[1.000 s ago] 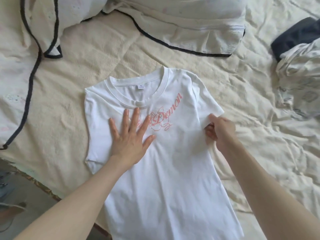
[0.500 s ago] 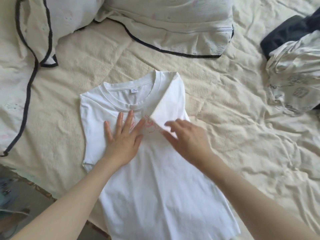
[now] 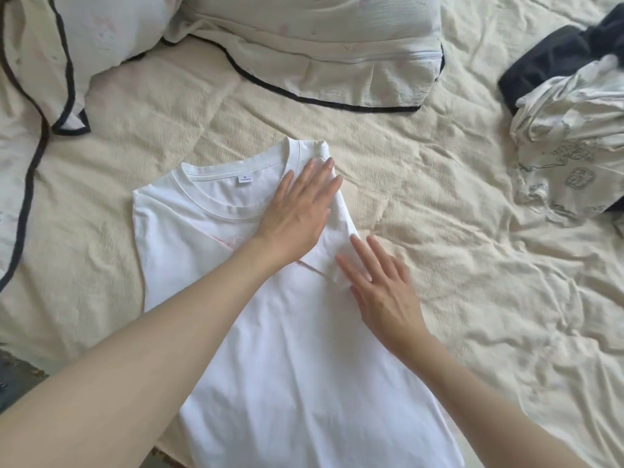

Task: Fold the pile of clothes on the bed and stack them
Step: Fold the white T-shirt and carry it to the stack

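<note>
Bed (image 3: 439, 298), cream crinkled cover, two pillows (image 3: 320, 52) at head edge. Unfolded pile (image 3: 567, 136) at right edge. White t-shirt (image 3: 287, 349) mid-bed near foot edge, right sleeve folded in. Left hand (image 3: 297, 211), right hand (image 3: 381, 292) flat, fingers straight, pressing fold. Next, likely: fold left sleeve in.

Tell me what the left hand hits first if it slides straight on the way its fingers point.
The left hand lies flat on the white T-shirt, fingers pointing up and right. It would cross the shirt's folded shoulder edge, then bare cream bedspread; further on, probably the black-trimmed pillow.
</note>
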